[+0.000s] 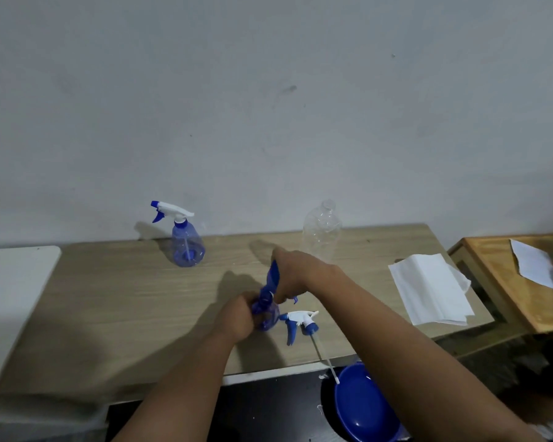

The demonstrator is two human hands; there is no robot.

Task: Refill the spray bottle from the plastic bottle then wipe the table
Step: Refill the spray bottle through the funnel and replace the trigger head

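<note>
The left hand (237, 317) is squeezing shut around the spray bottle (265, 314) mid-table, while the right hand (292, 275), closed on a blue funnel (272, 275), is standing it upright at the bottle's twelve o'clock

- We see the table (109, 298) across the middle of the frame, against the wall (268, 90).
- At its back left stands a spray bottle (186, 240); at back right, the plastic bottle (321, 231).
- At centre, our left hand (237, 317) and right hand (292, 275) meet on a second spray bottle (267, 301).
- A trigger head (300, 320) lies just right of it, its tube reaching past the table's front edge.
- A folded cloth (428, 288) lies at the table's right end.
- A bowl (364, 406) sits below the front edge, lower right.
</note>
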